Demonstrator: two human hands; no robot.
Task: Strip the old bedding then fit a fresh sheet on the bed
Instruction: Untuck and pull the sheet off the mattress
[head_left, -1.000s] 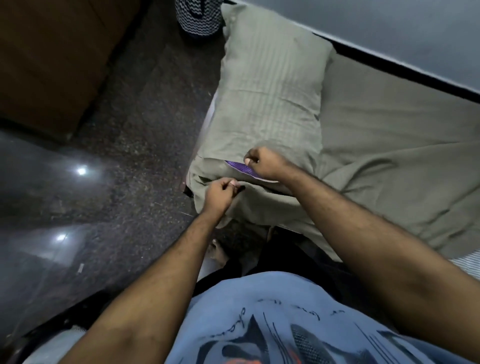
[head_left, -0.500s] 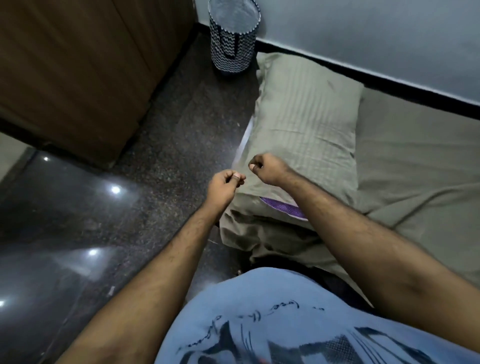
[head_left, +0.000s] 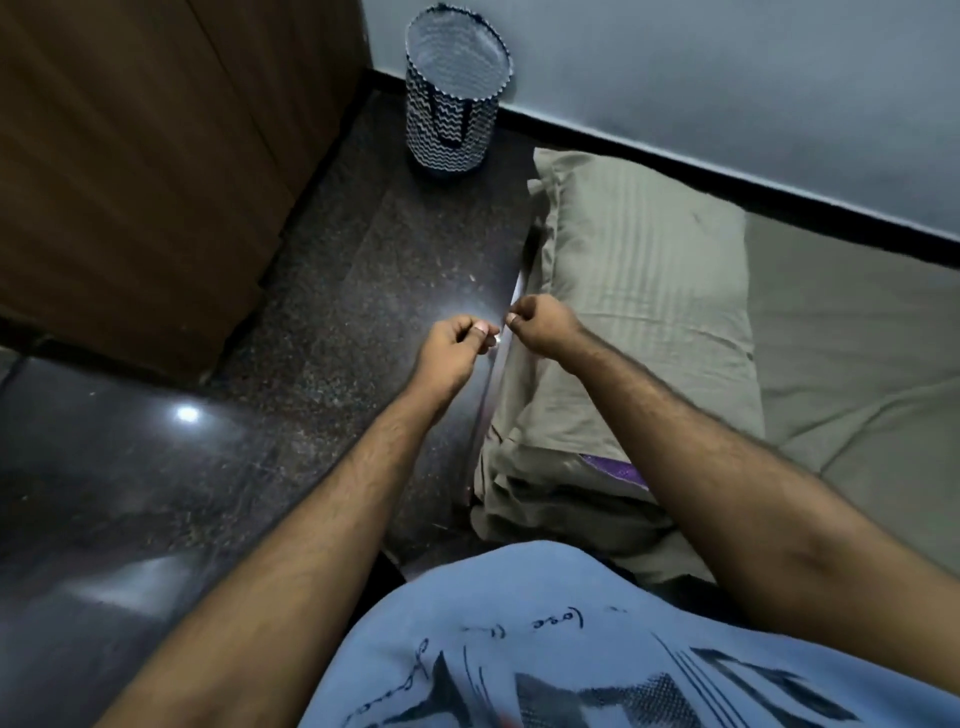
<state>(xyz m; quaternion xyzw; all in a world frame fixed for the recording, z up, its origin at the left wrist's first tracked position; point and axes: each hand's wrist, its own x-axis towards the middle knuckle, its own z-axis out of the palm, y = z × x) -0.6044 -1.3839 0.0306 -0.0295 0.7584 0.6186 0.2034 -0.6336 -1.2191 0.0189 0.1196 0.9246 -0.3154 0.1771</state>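
Note:
An olive-grey striped pillow (head_left: 649, 312) lies along the left end of the bed, on a matching olive sheet (head_left: 862, 332) that is rumpled at the near side. A strip of purple inner pillow (head_left: 621, 472) shows at the pillowcase's near open end. My left hand (head_left: 454, 340) hovers over the floor just off the bed's edge, fingers curled, thumb against forefinger. My right hand (head_left: 545, 323) hovers over the pillow's left edge, curled the same way. I see nothing held in either hand. The two hands are a few centimetres apart.
A black-and-white zigzag laundry basket (head_left: 454, 98) stands on the dark speckled floor (head_left: 363, 270) by the wall, beyond the pillow. A brown wooden cabinet (head_left: 135, 156) fills the left. A pale wall with a black skirting (head_left: 779, 202) runs behind the bed.
Both hands let go of the pillowcase's open end and rose away from it, staying curled. The view has tilted up, bringing the basket and cabinet into sight.

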